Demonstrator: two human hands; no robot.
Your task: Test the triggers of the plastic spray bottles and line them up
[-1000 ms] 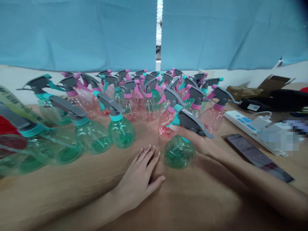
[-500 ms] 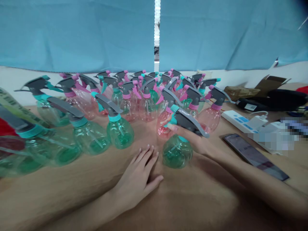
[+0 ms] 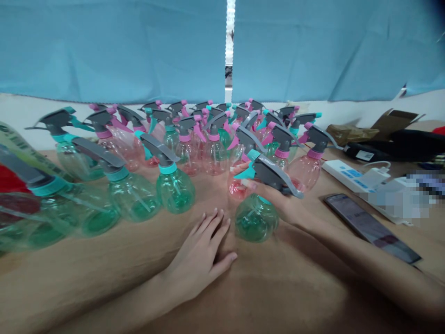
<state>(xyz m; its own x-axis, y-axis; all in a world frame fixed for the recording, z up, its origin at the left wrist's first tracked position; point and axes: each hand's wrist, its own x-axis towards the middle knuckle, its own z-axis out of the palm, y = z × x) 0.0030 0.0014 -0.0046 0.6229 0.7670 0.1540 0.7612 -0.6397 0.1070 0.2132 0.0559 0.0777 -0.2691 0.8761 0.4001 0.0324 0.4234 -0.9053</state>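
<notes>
My right hand (image 3: 278, 199) is wrapped around the neck of a green spray bottle (image 3: 257, 220), below its grey head and teal trigger. The bottle stands upright on the table, and part of its neck is hidden by the fingers. Flat on the tabletop to its left lies my left hand (image 3: 200, 260), fingers spread and holding nothing. Close behind the held bottle is a pink spray bottle (image 3: 237, 189), partly covered by my fingers. Another green spray bottle (image 3: 175, 189) stands beyond my left hand's fingertips.
Several more pink and green spray bottles crowd the back and left of the wooden table (image 3: 139, 273). On the right lie a phone (image 3: 371, 227), a white power strip (image 3: 347, 178) and an open cardboard box (image 3: 392, 121). A blue cloth (image 3: 104, 51) hangs behind.
The camera view has shifted slightly, so the bottles and phone appear a little further right. Both hands keep nearly the same pose, the right still on the same bottle.
</notes>
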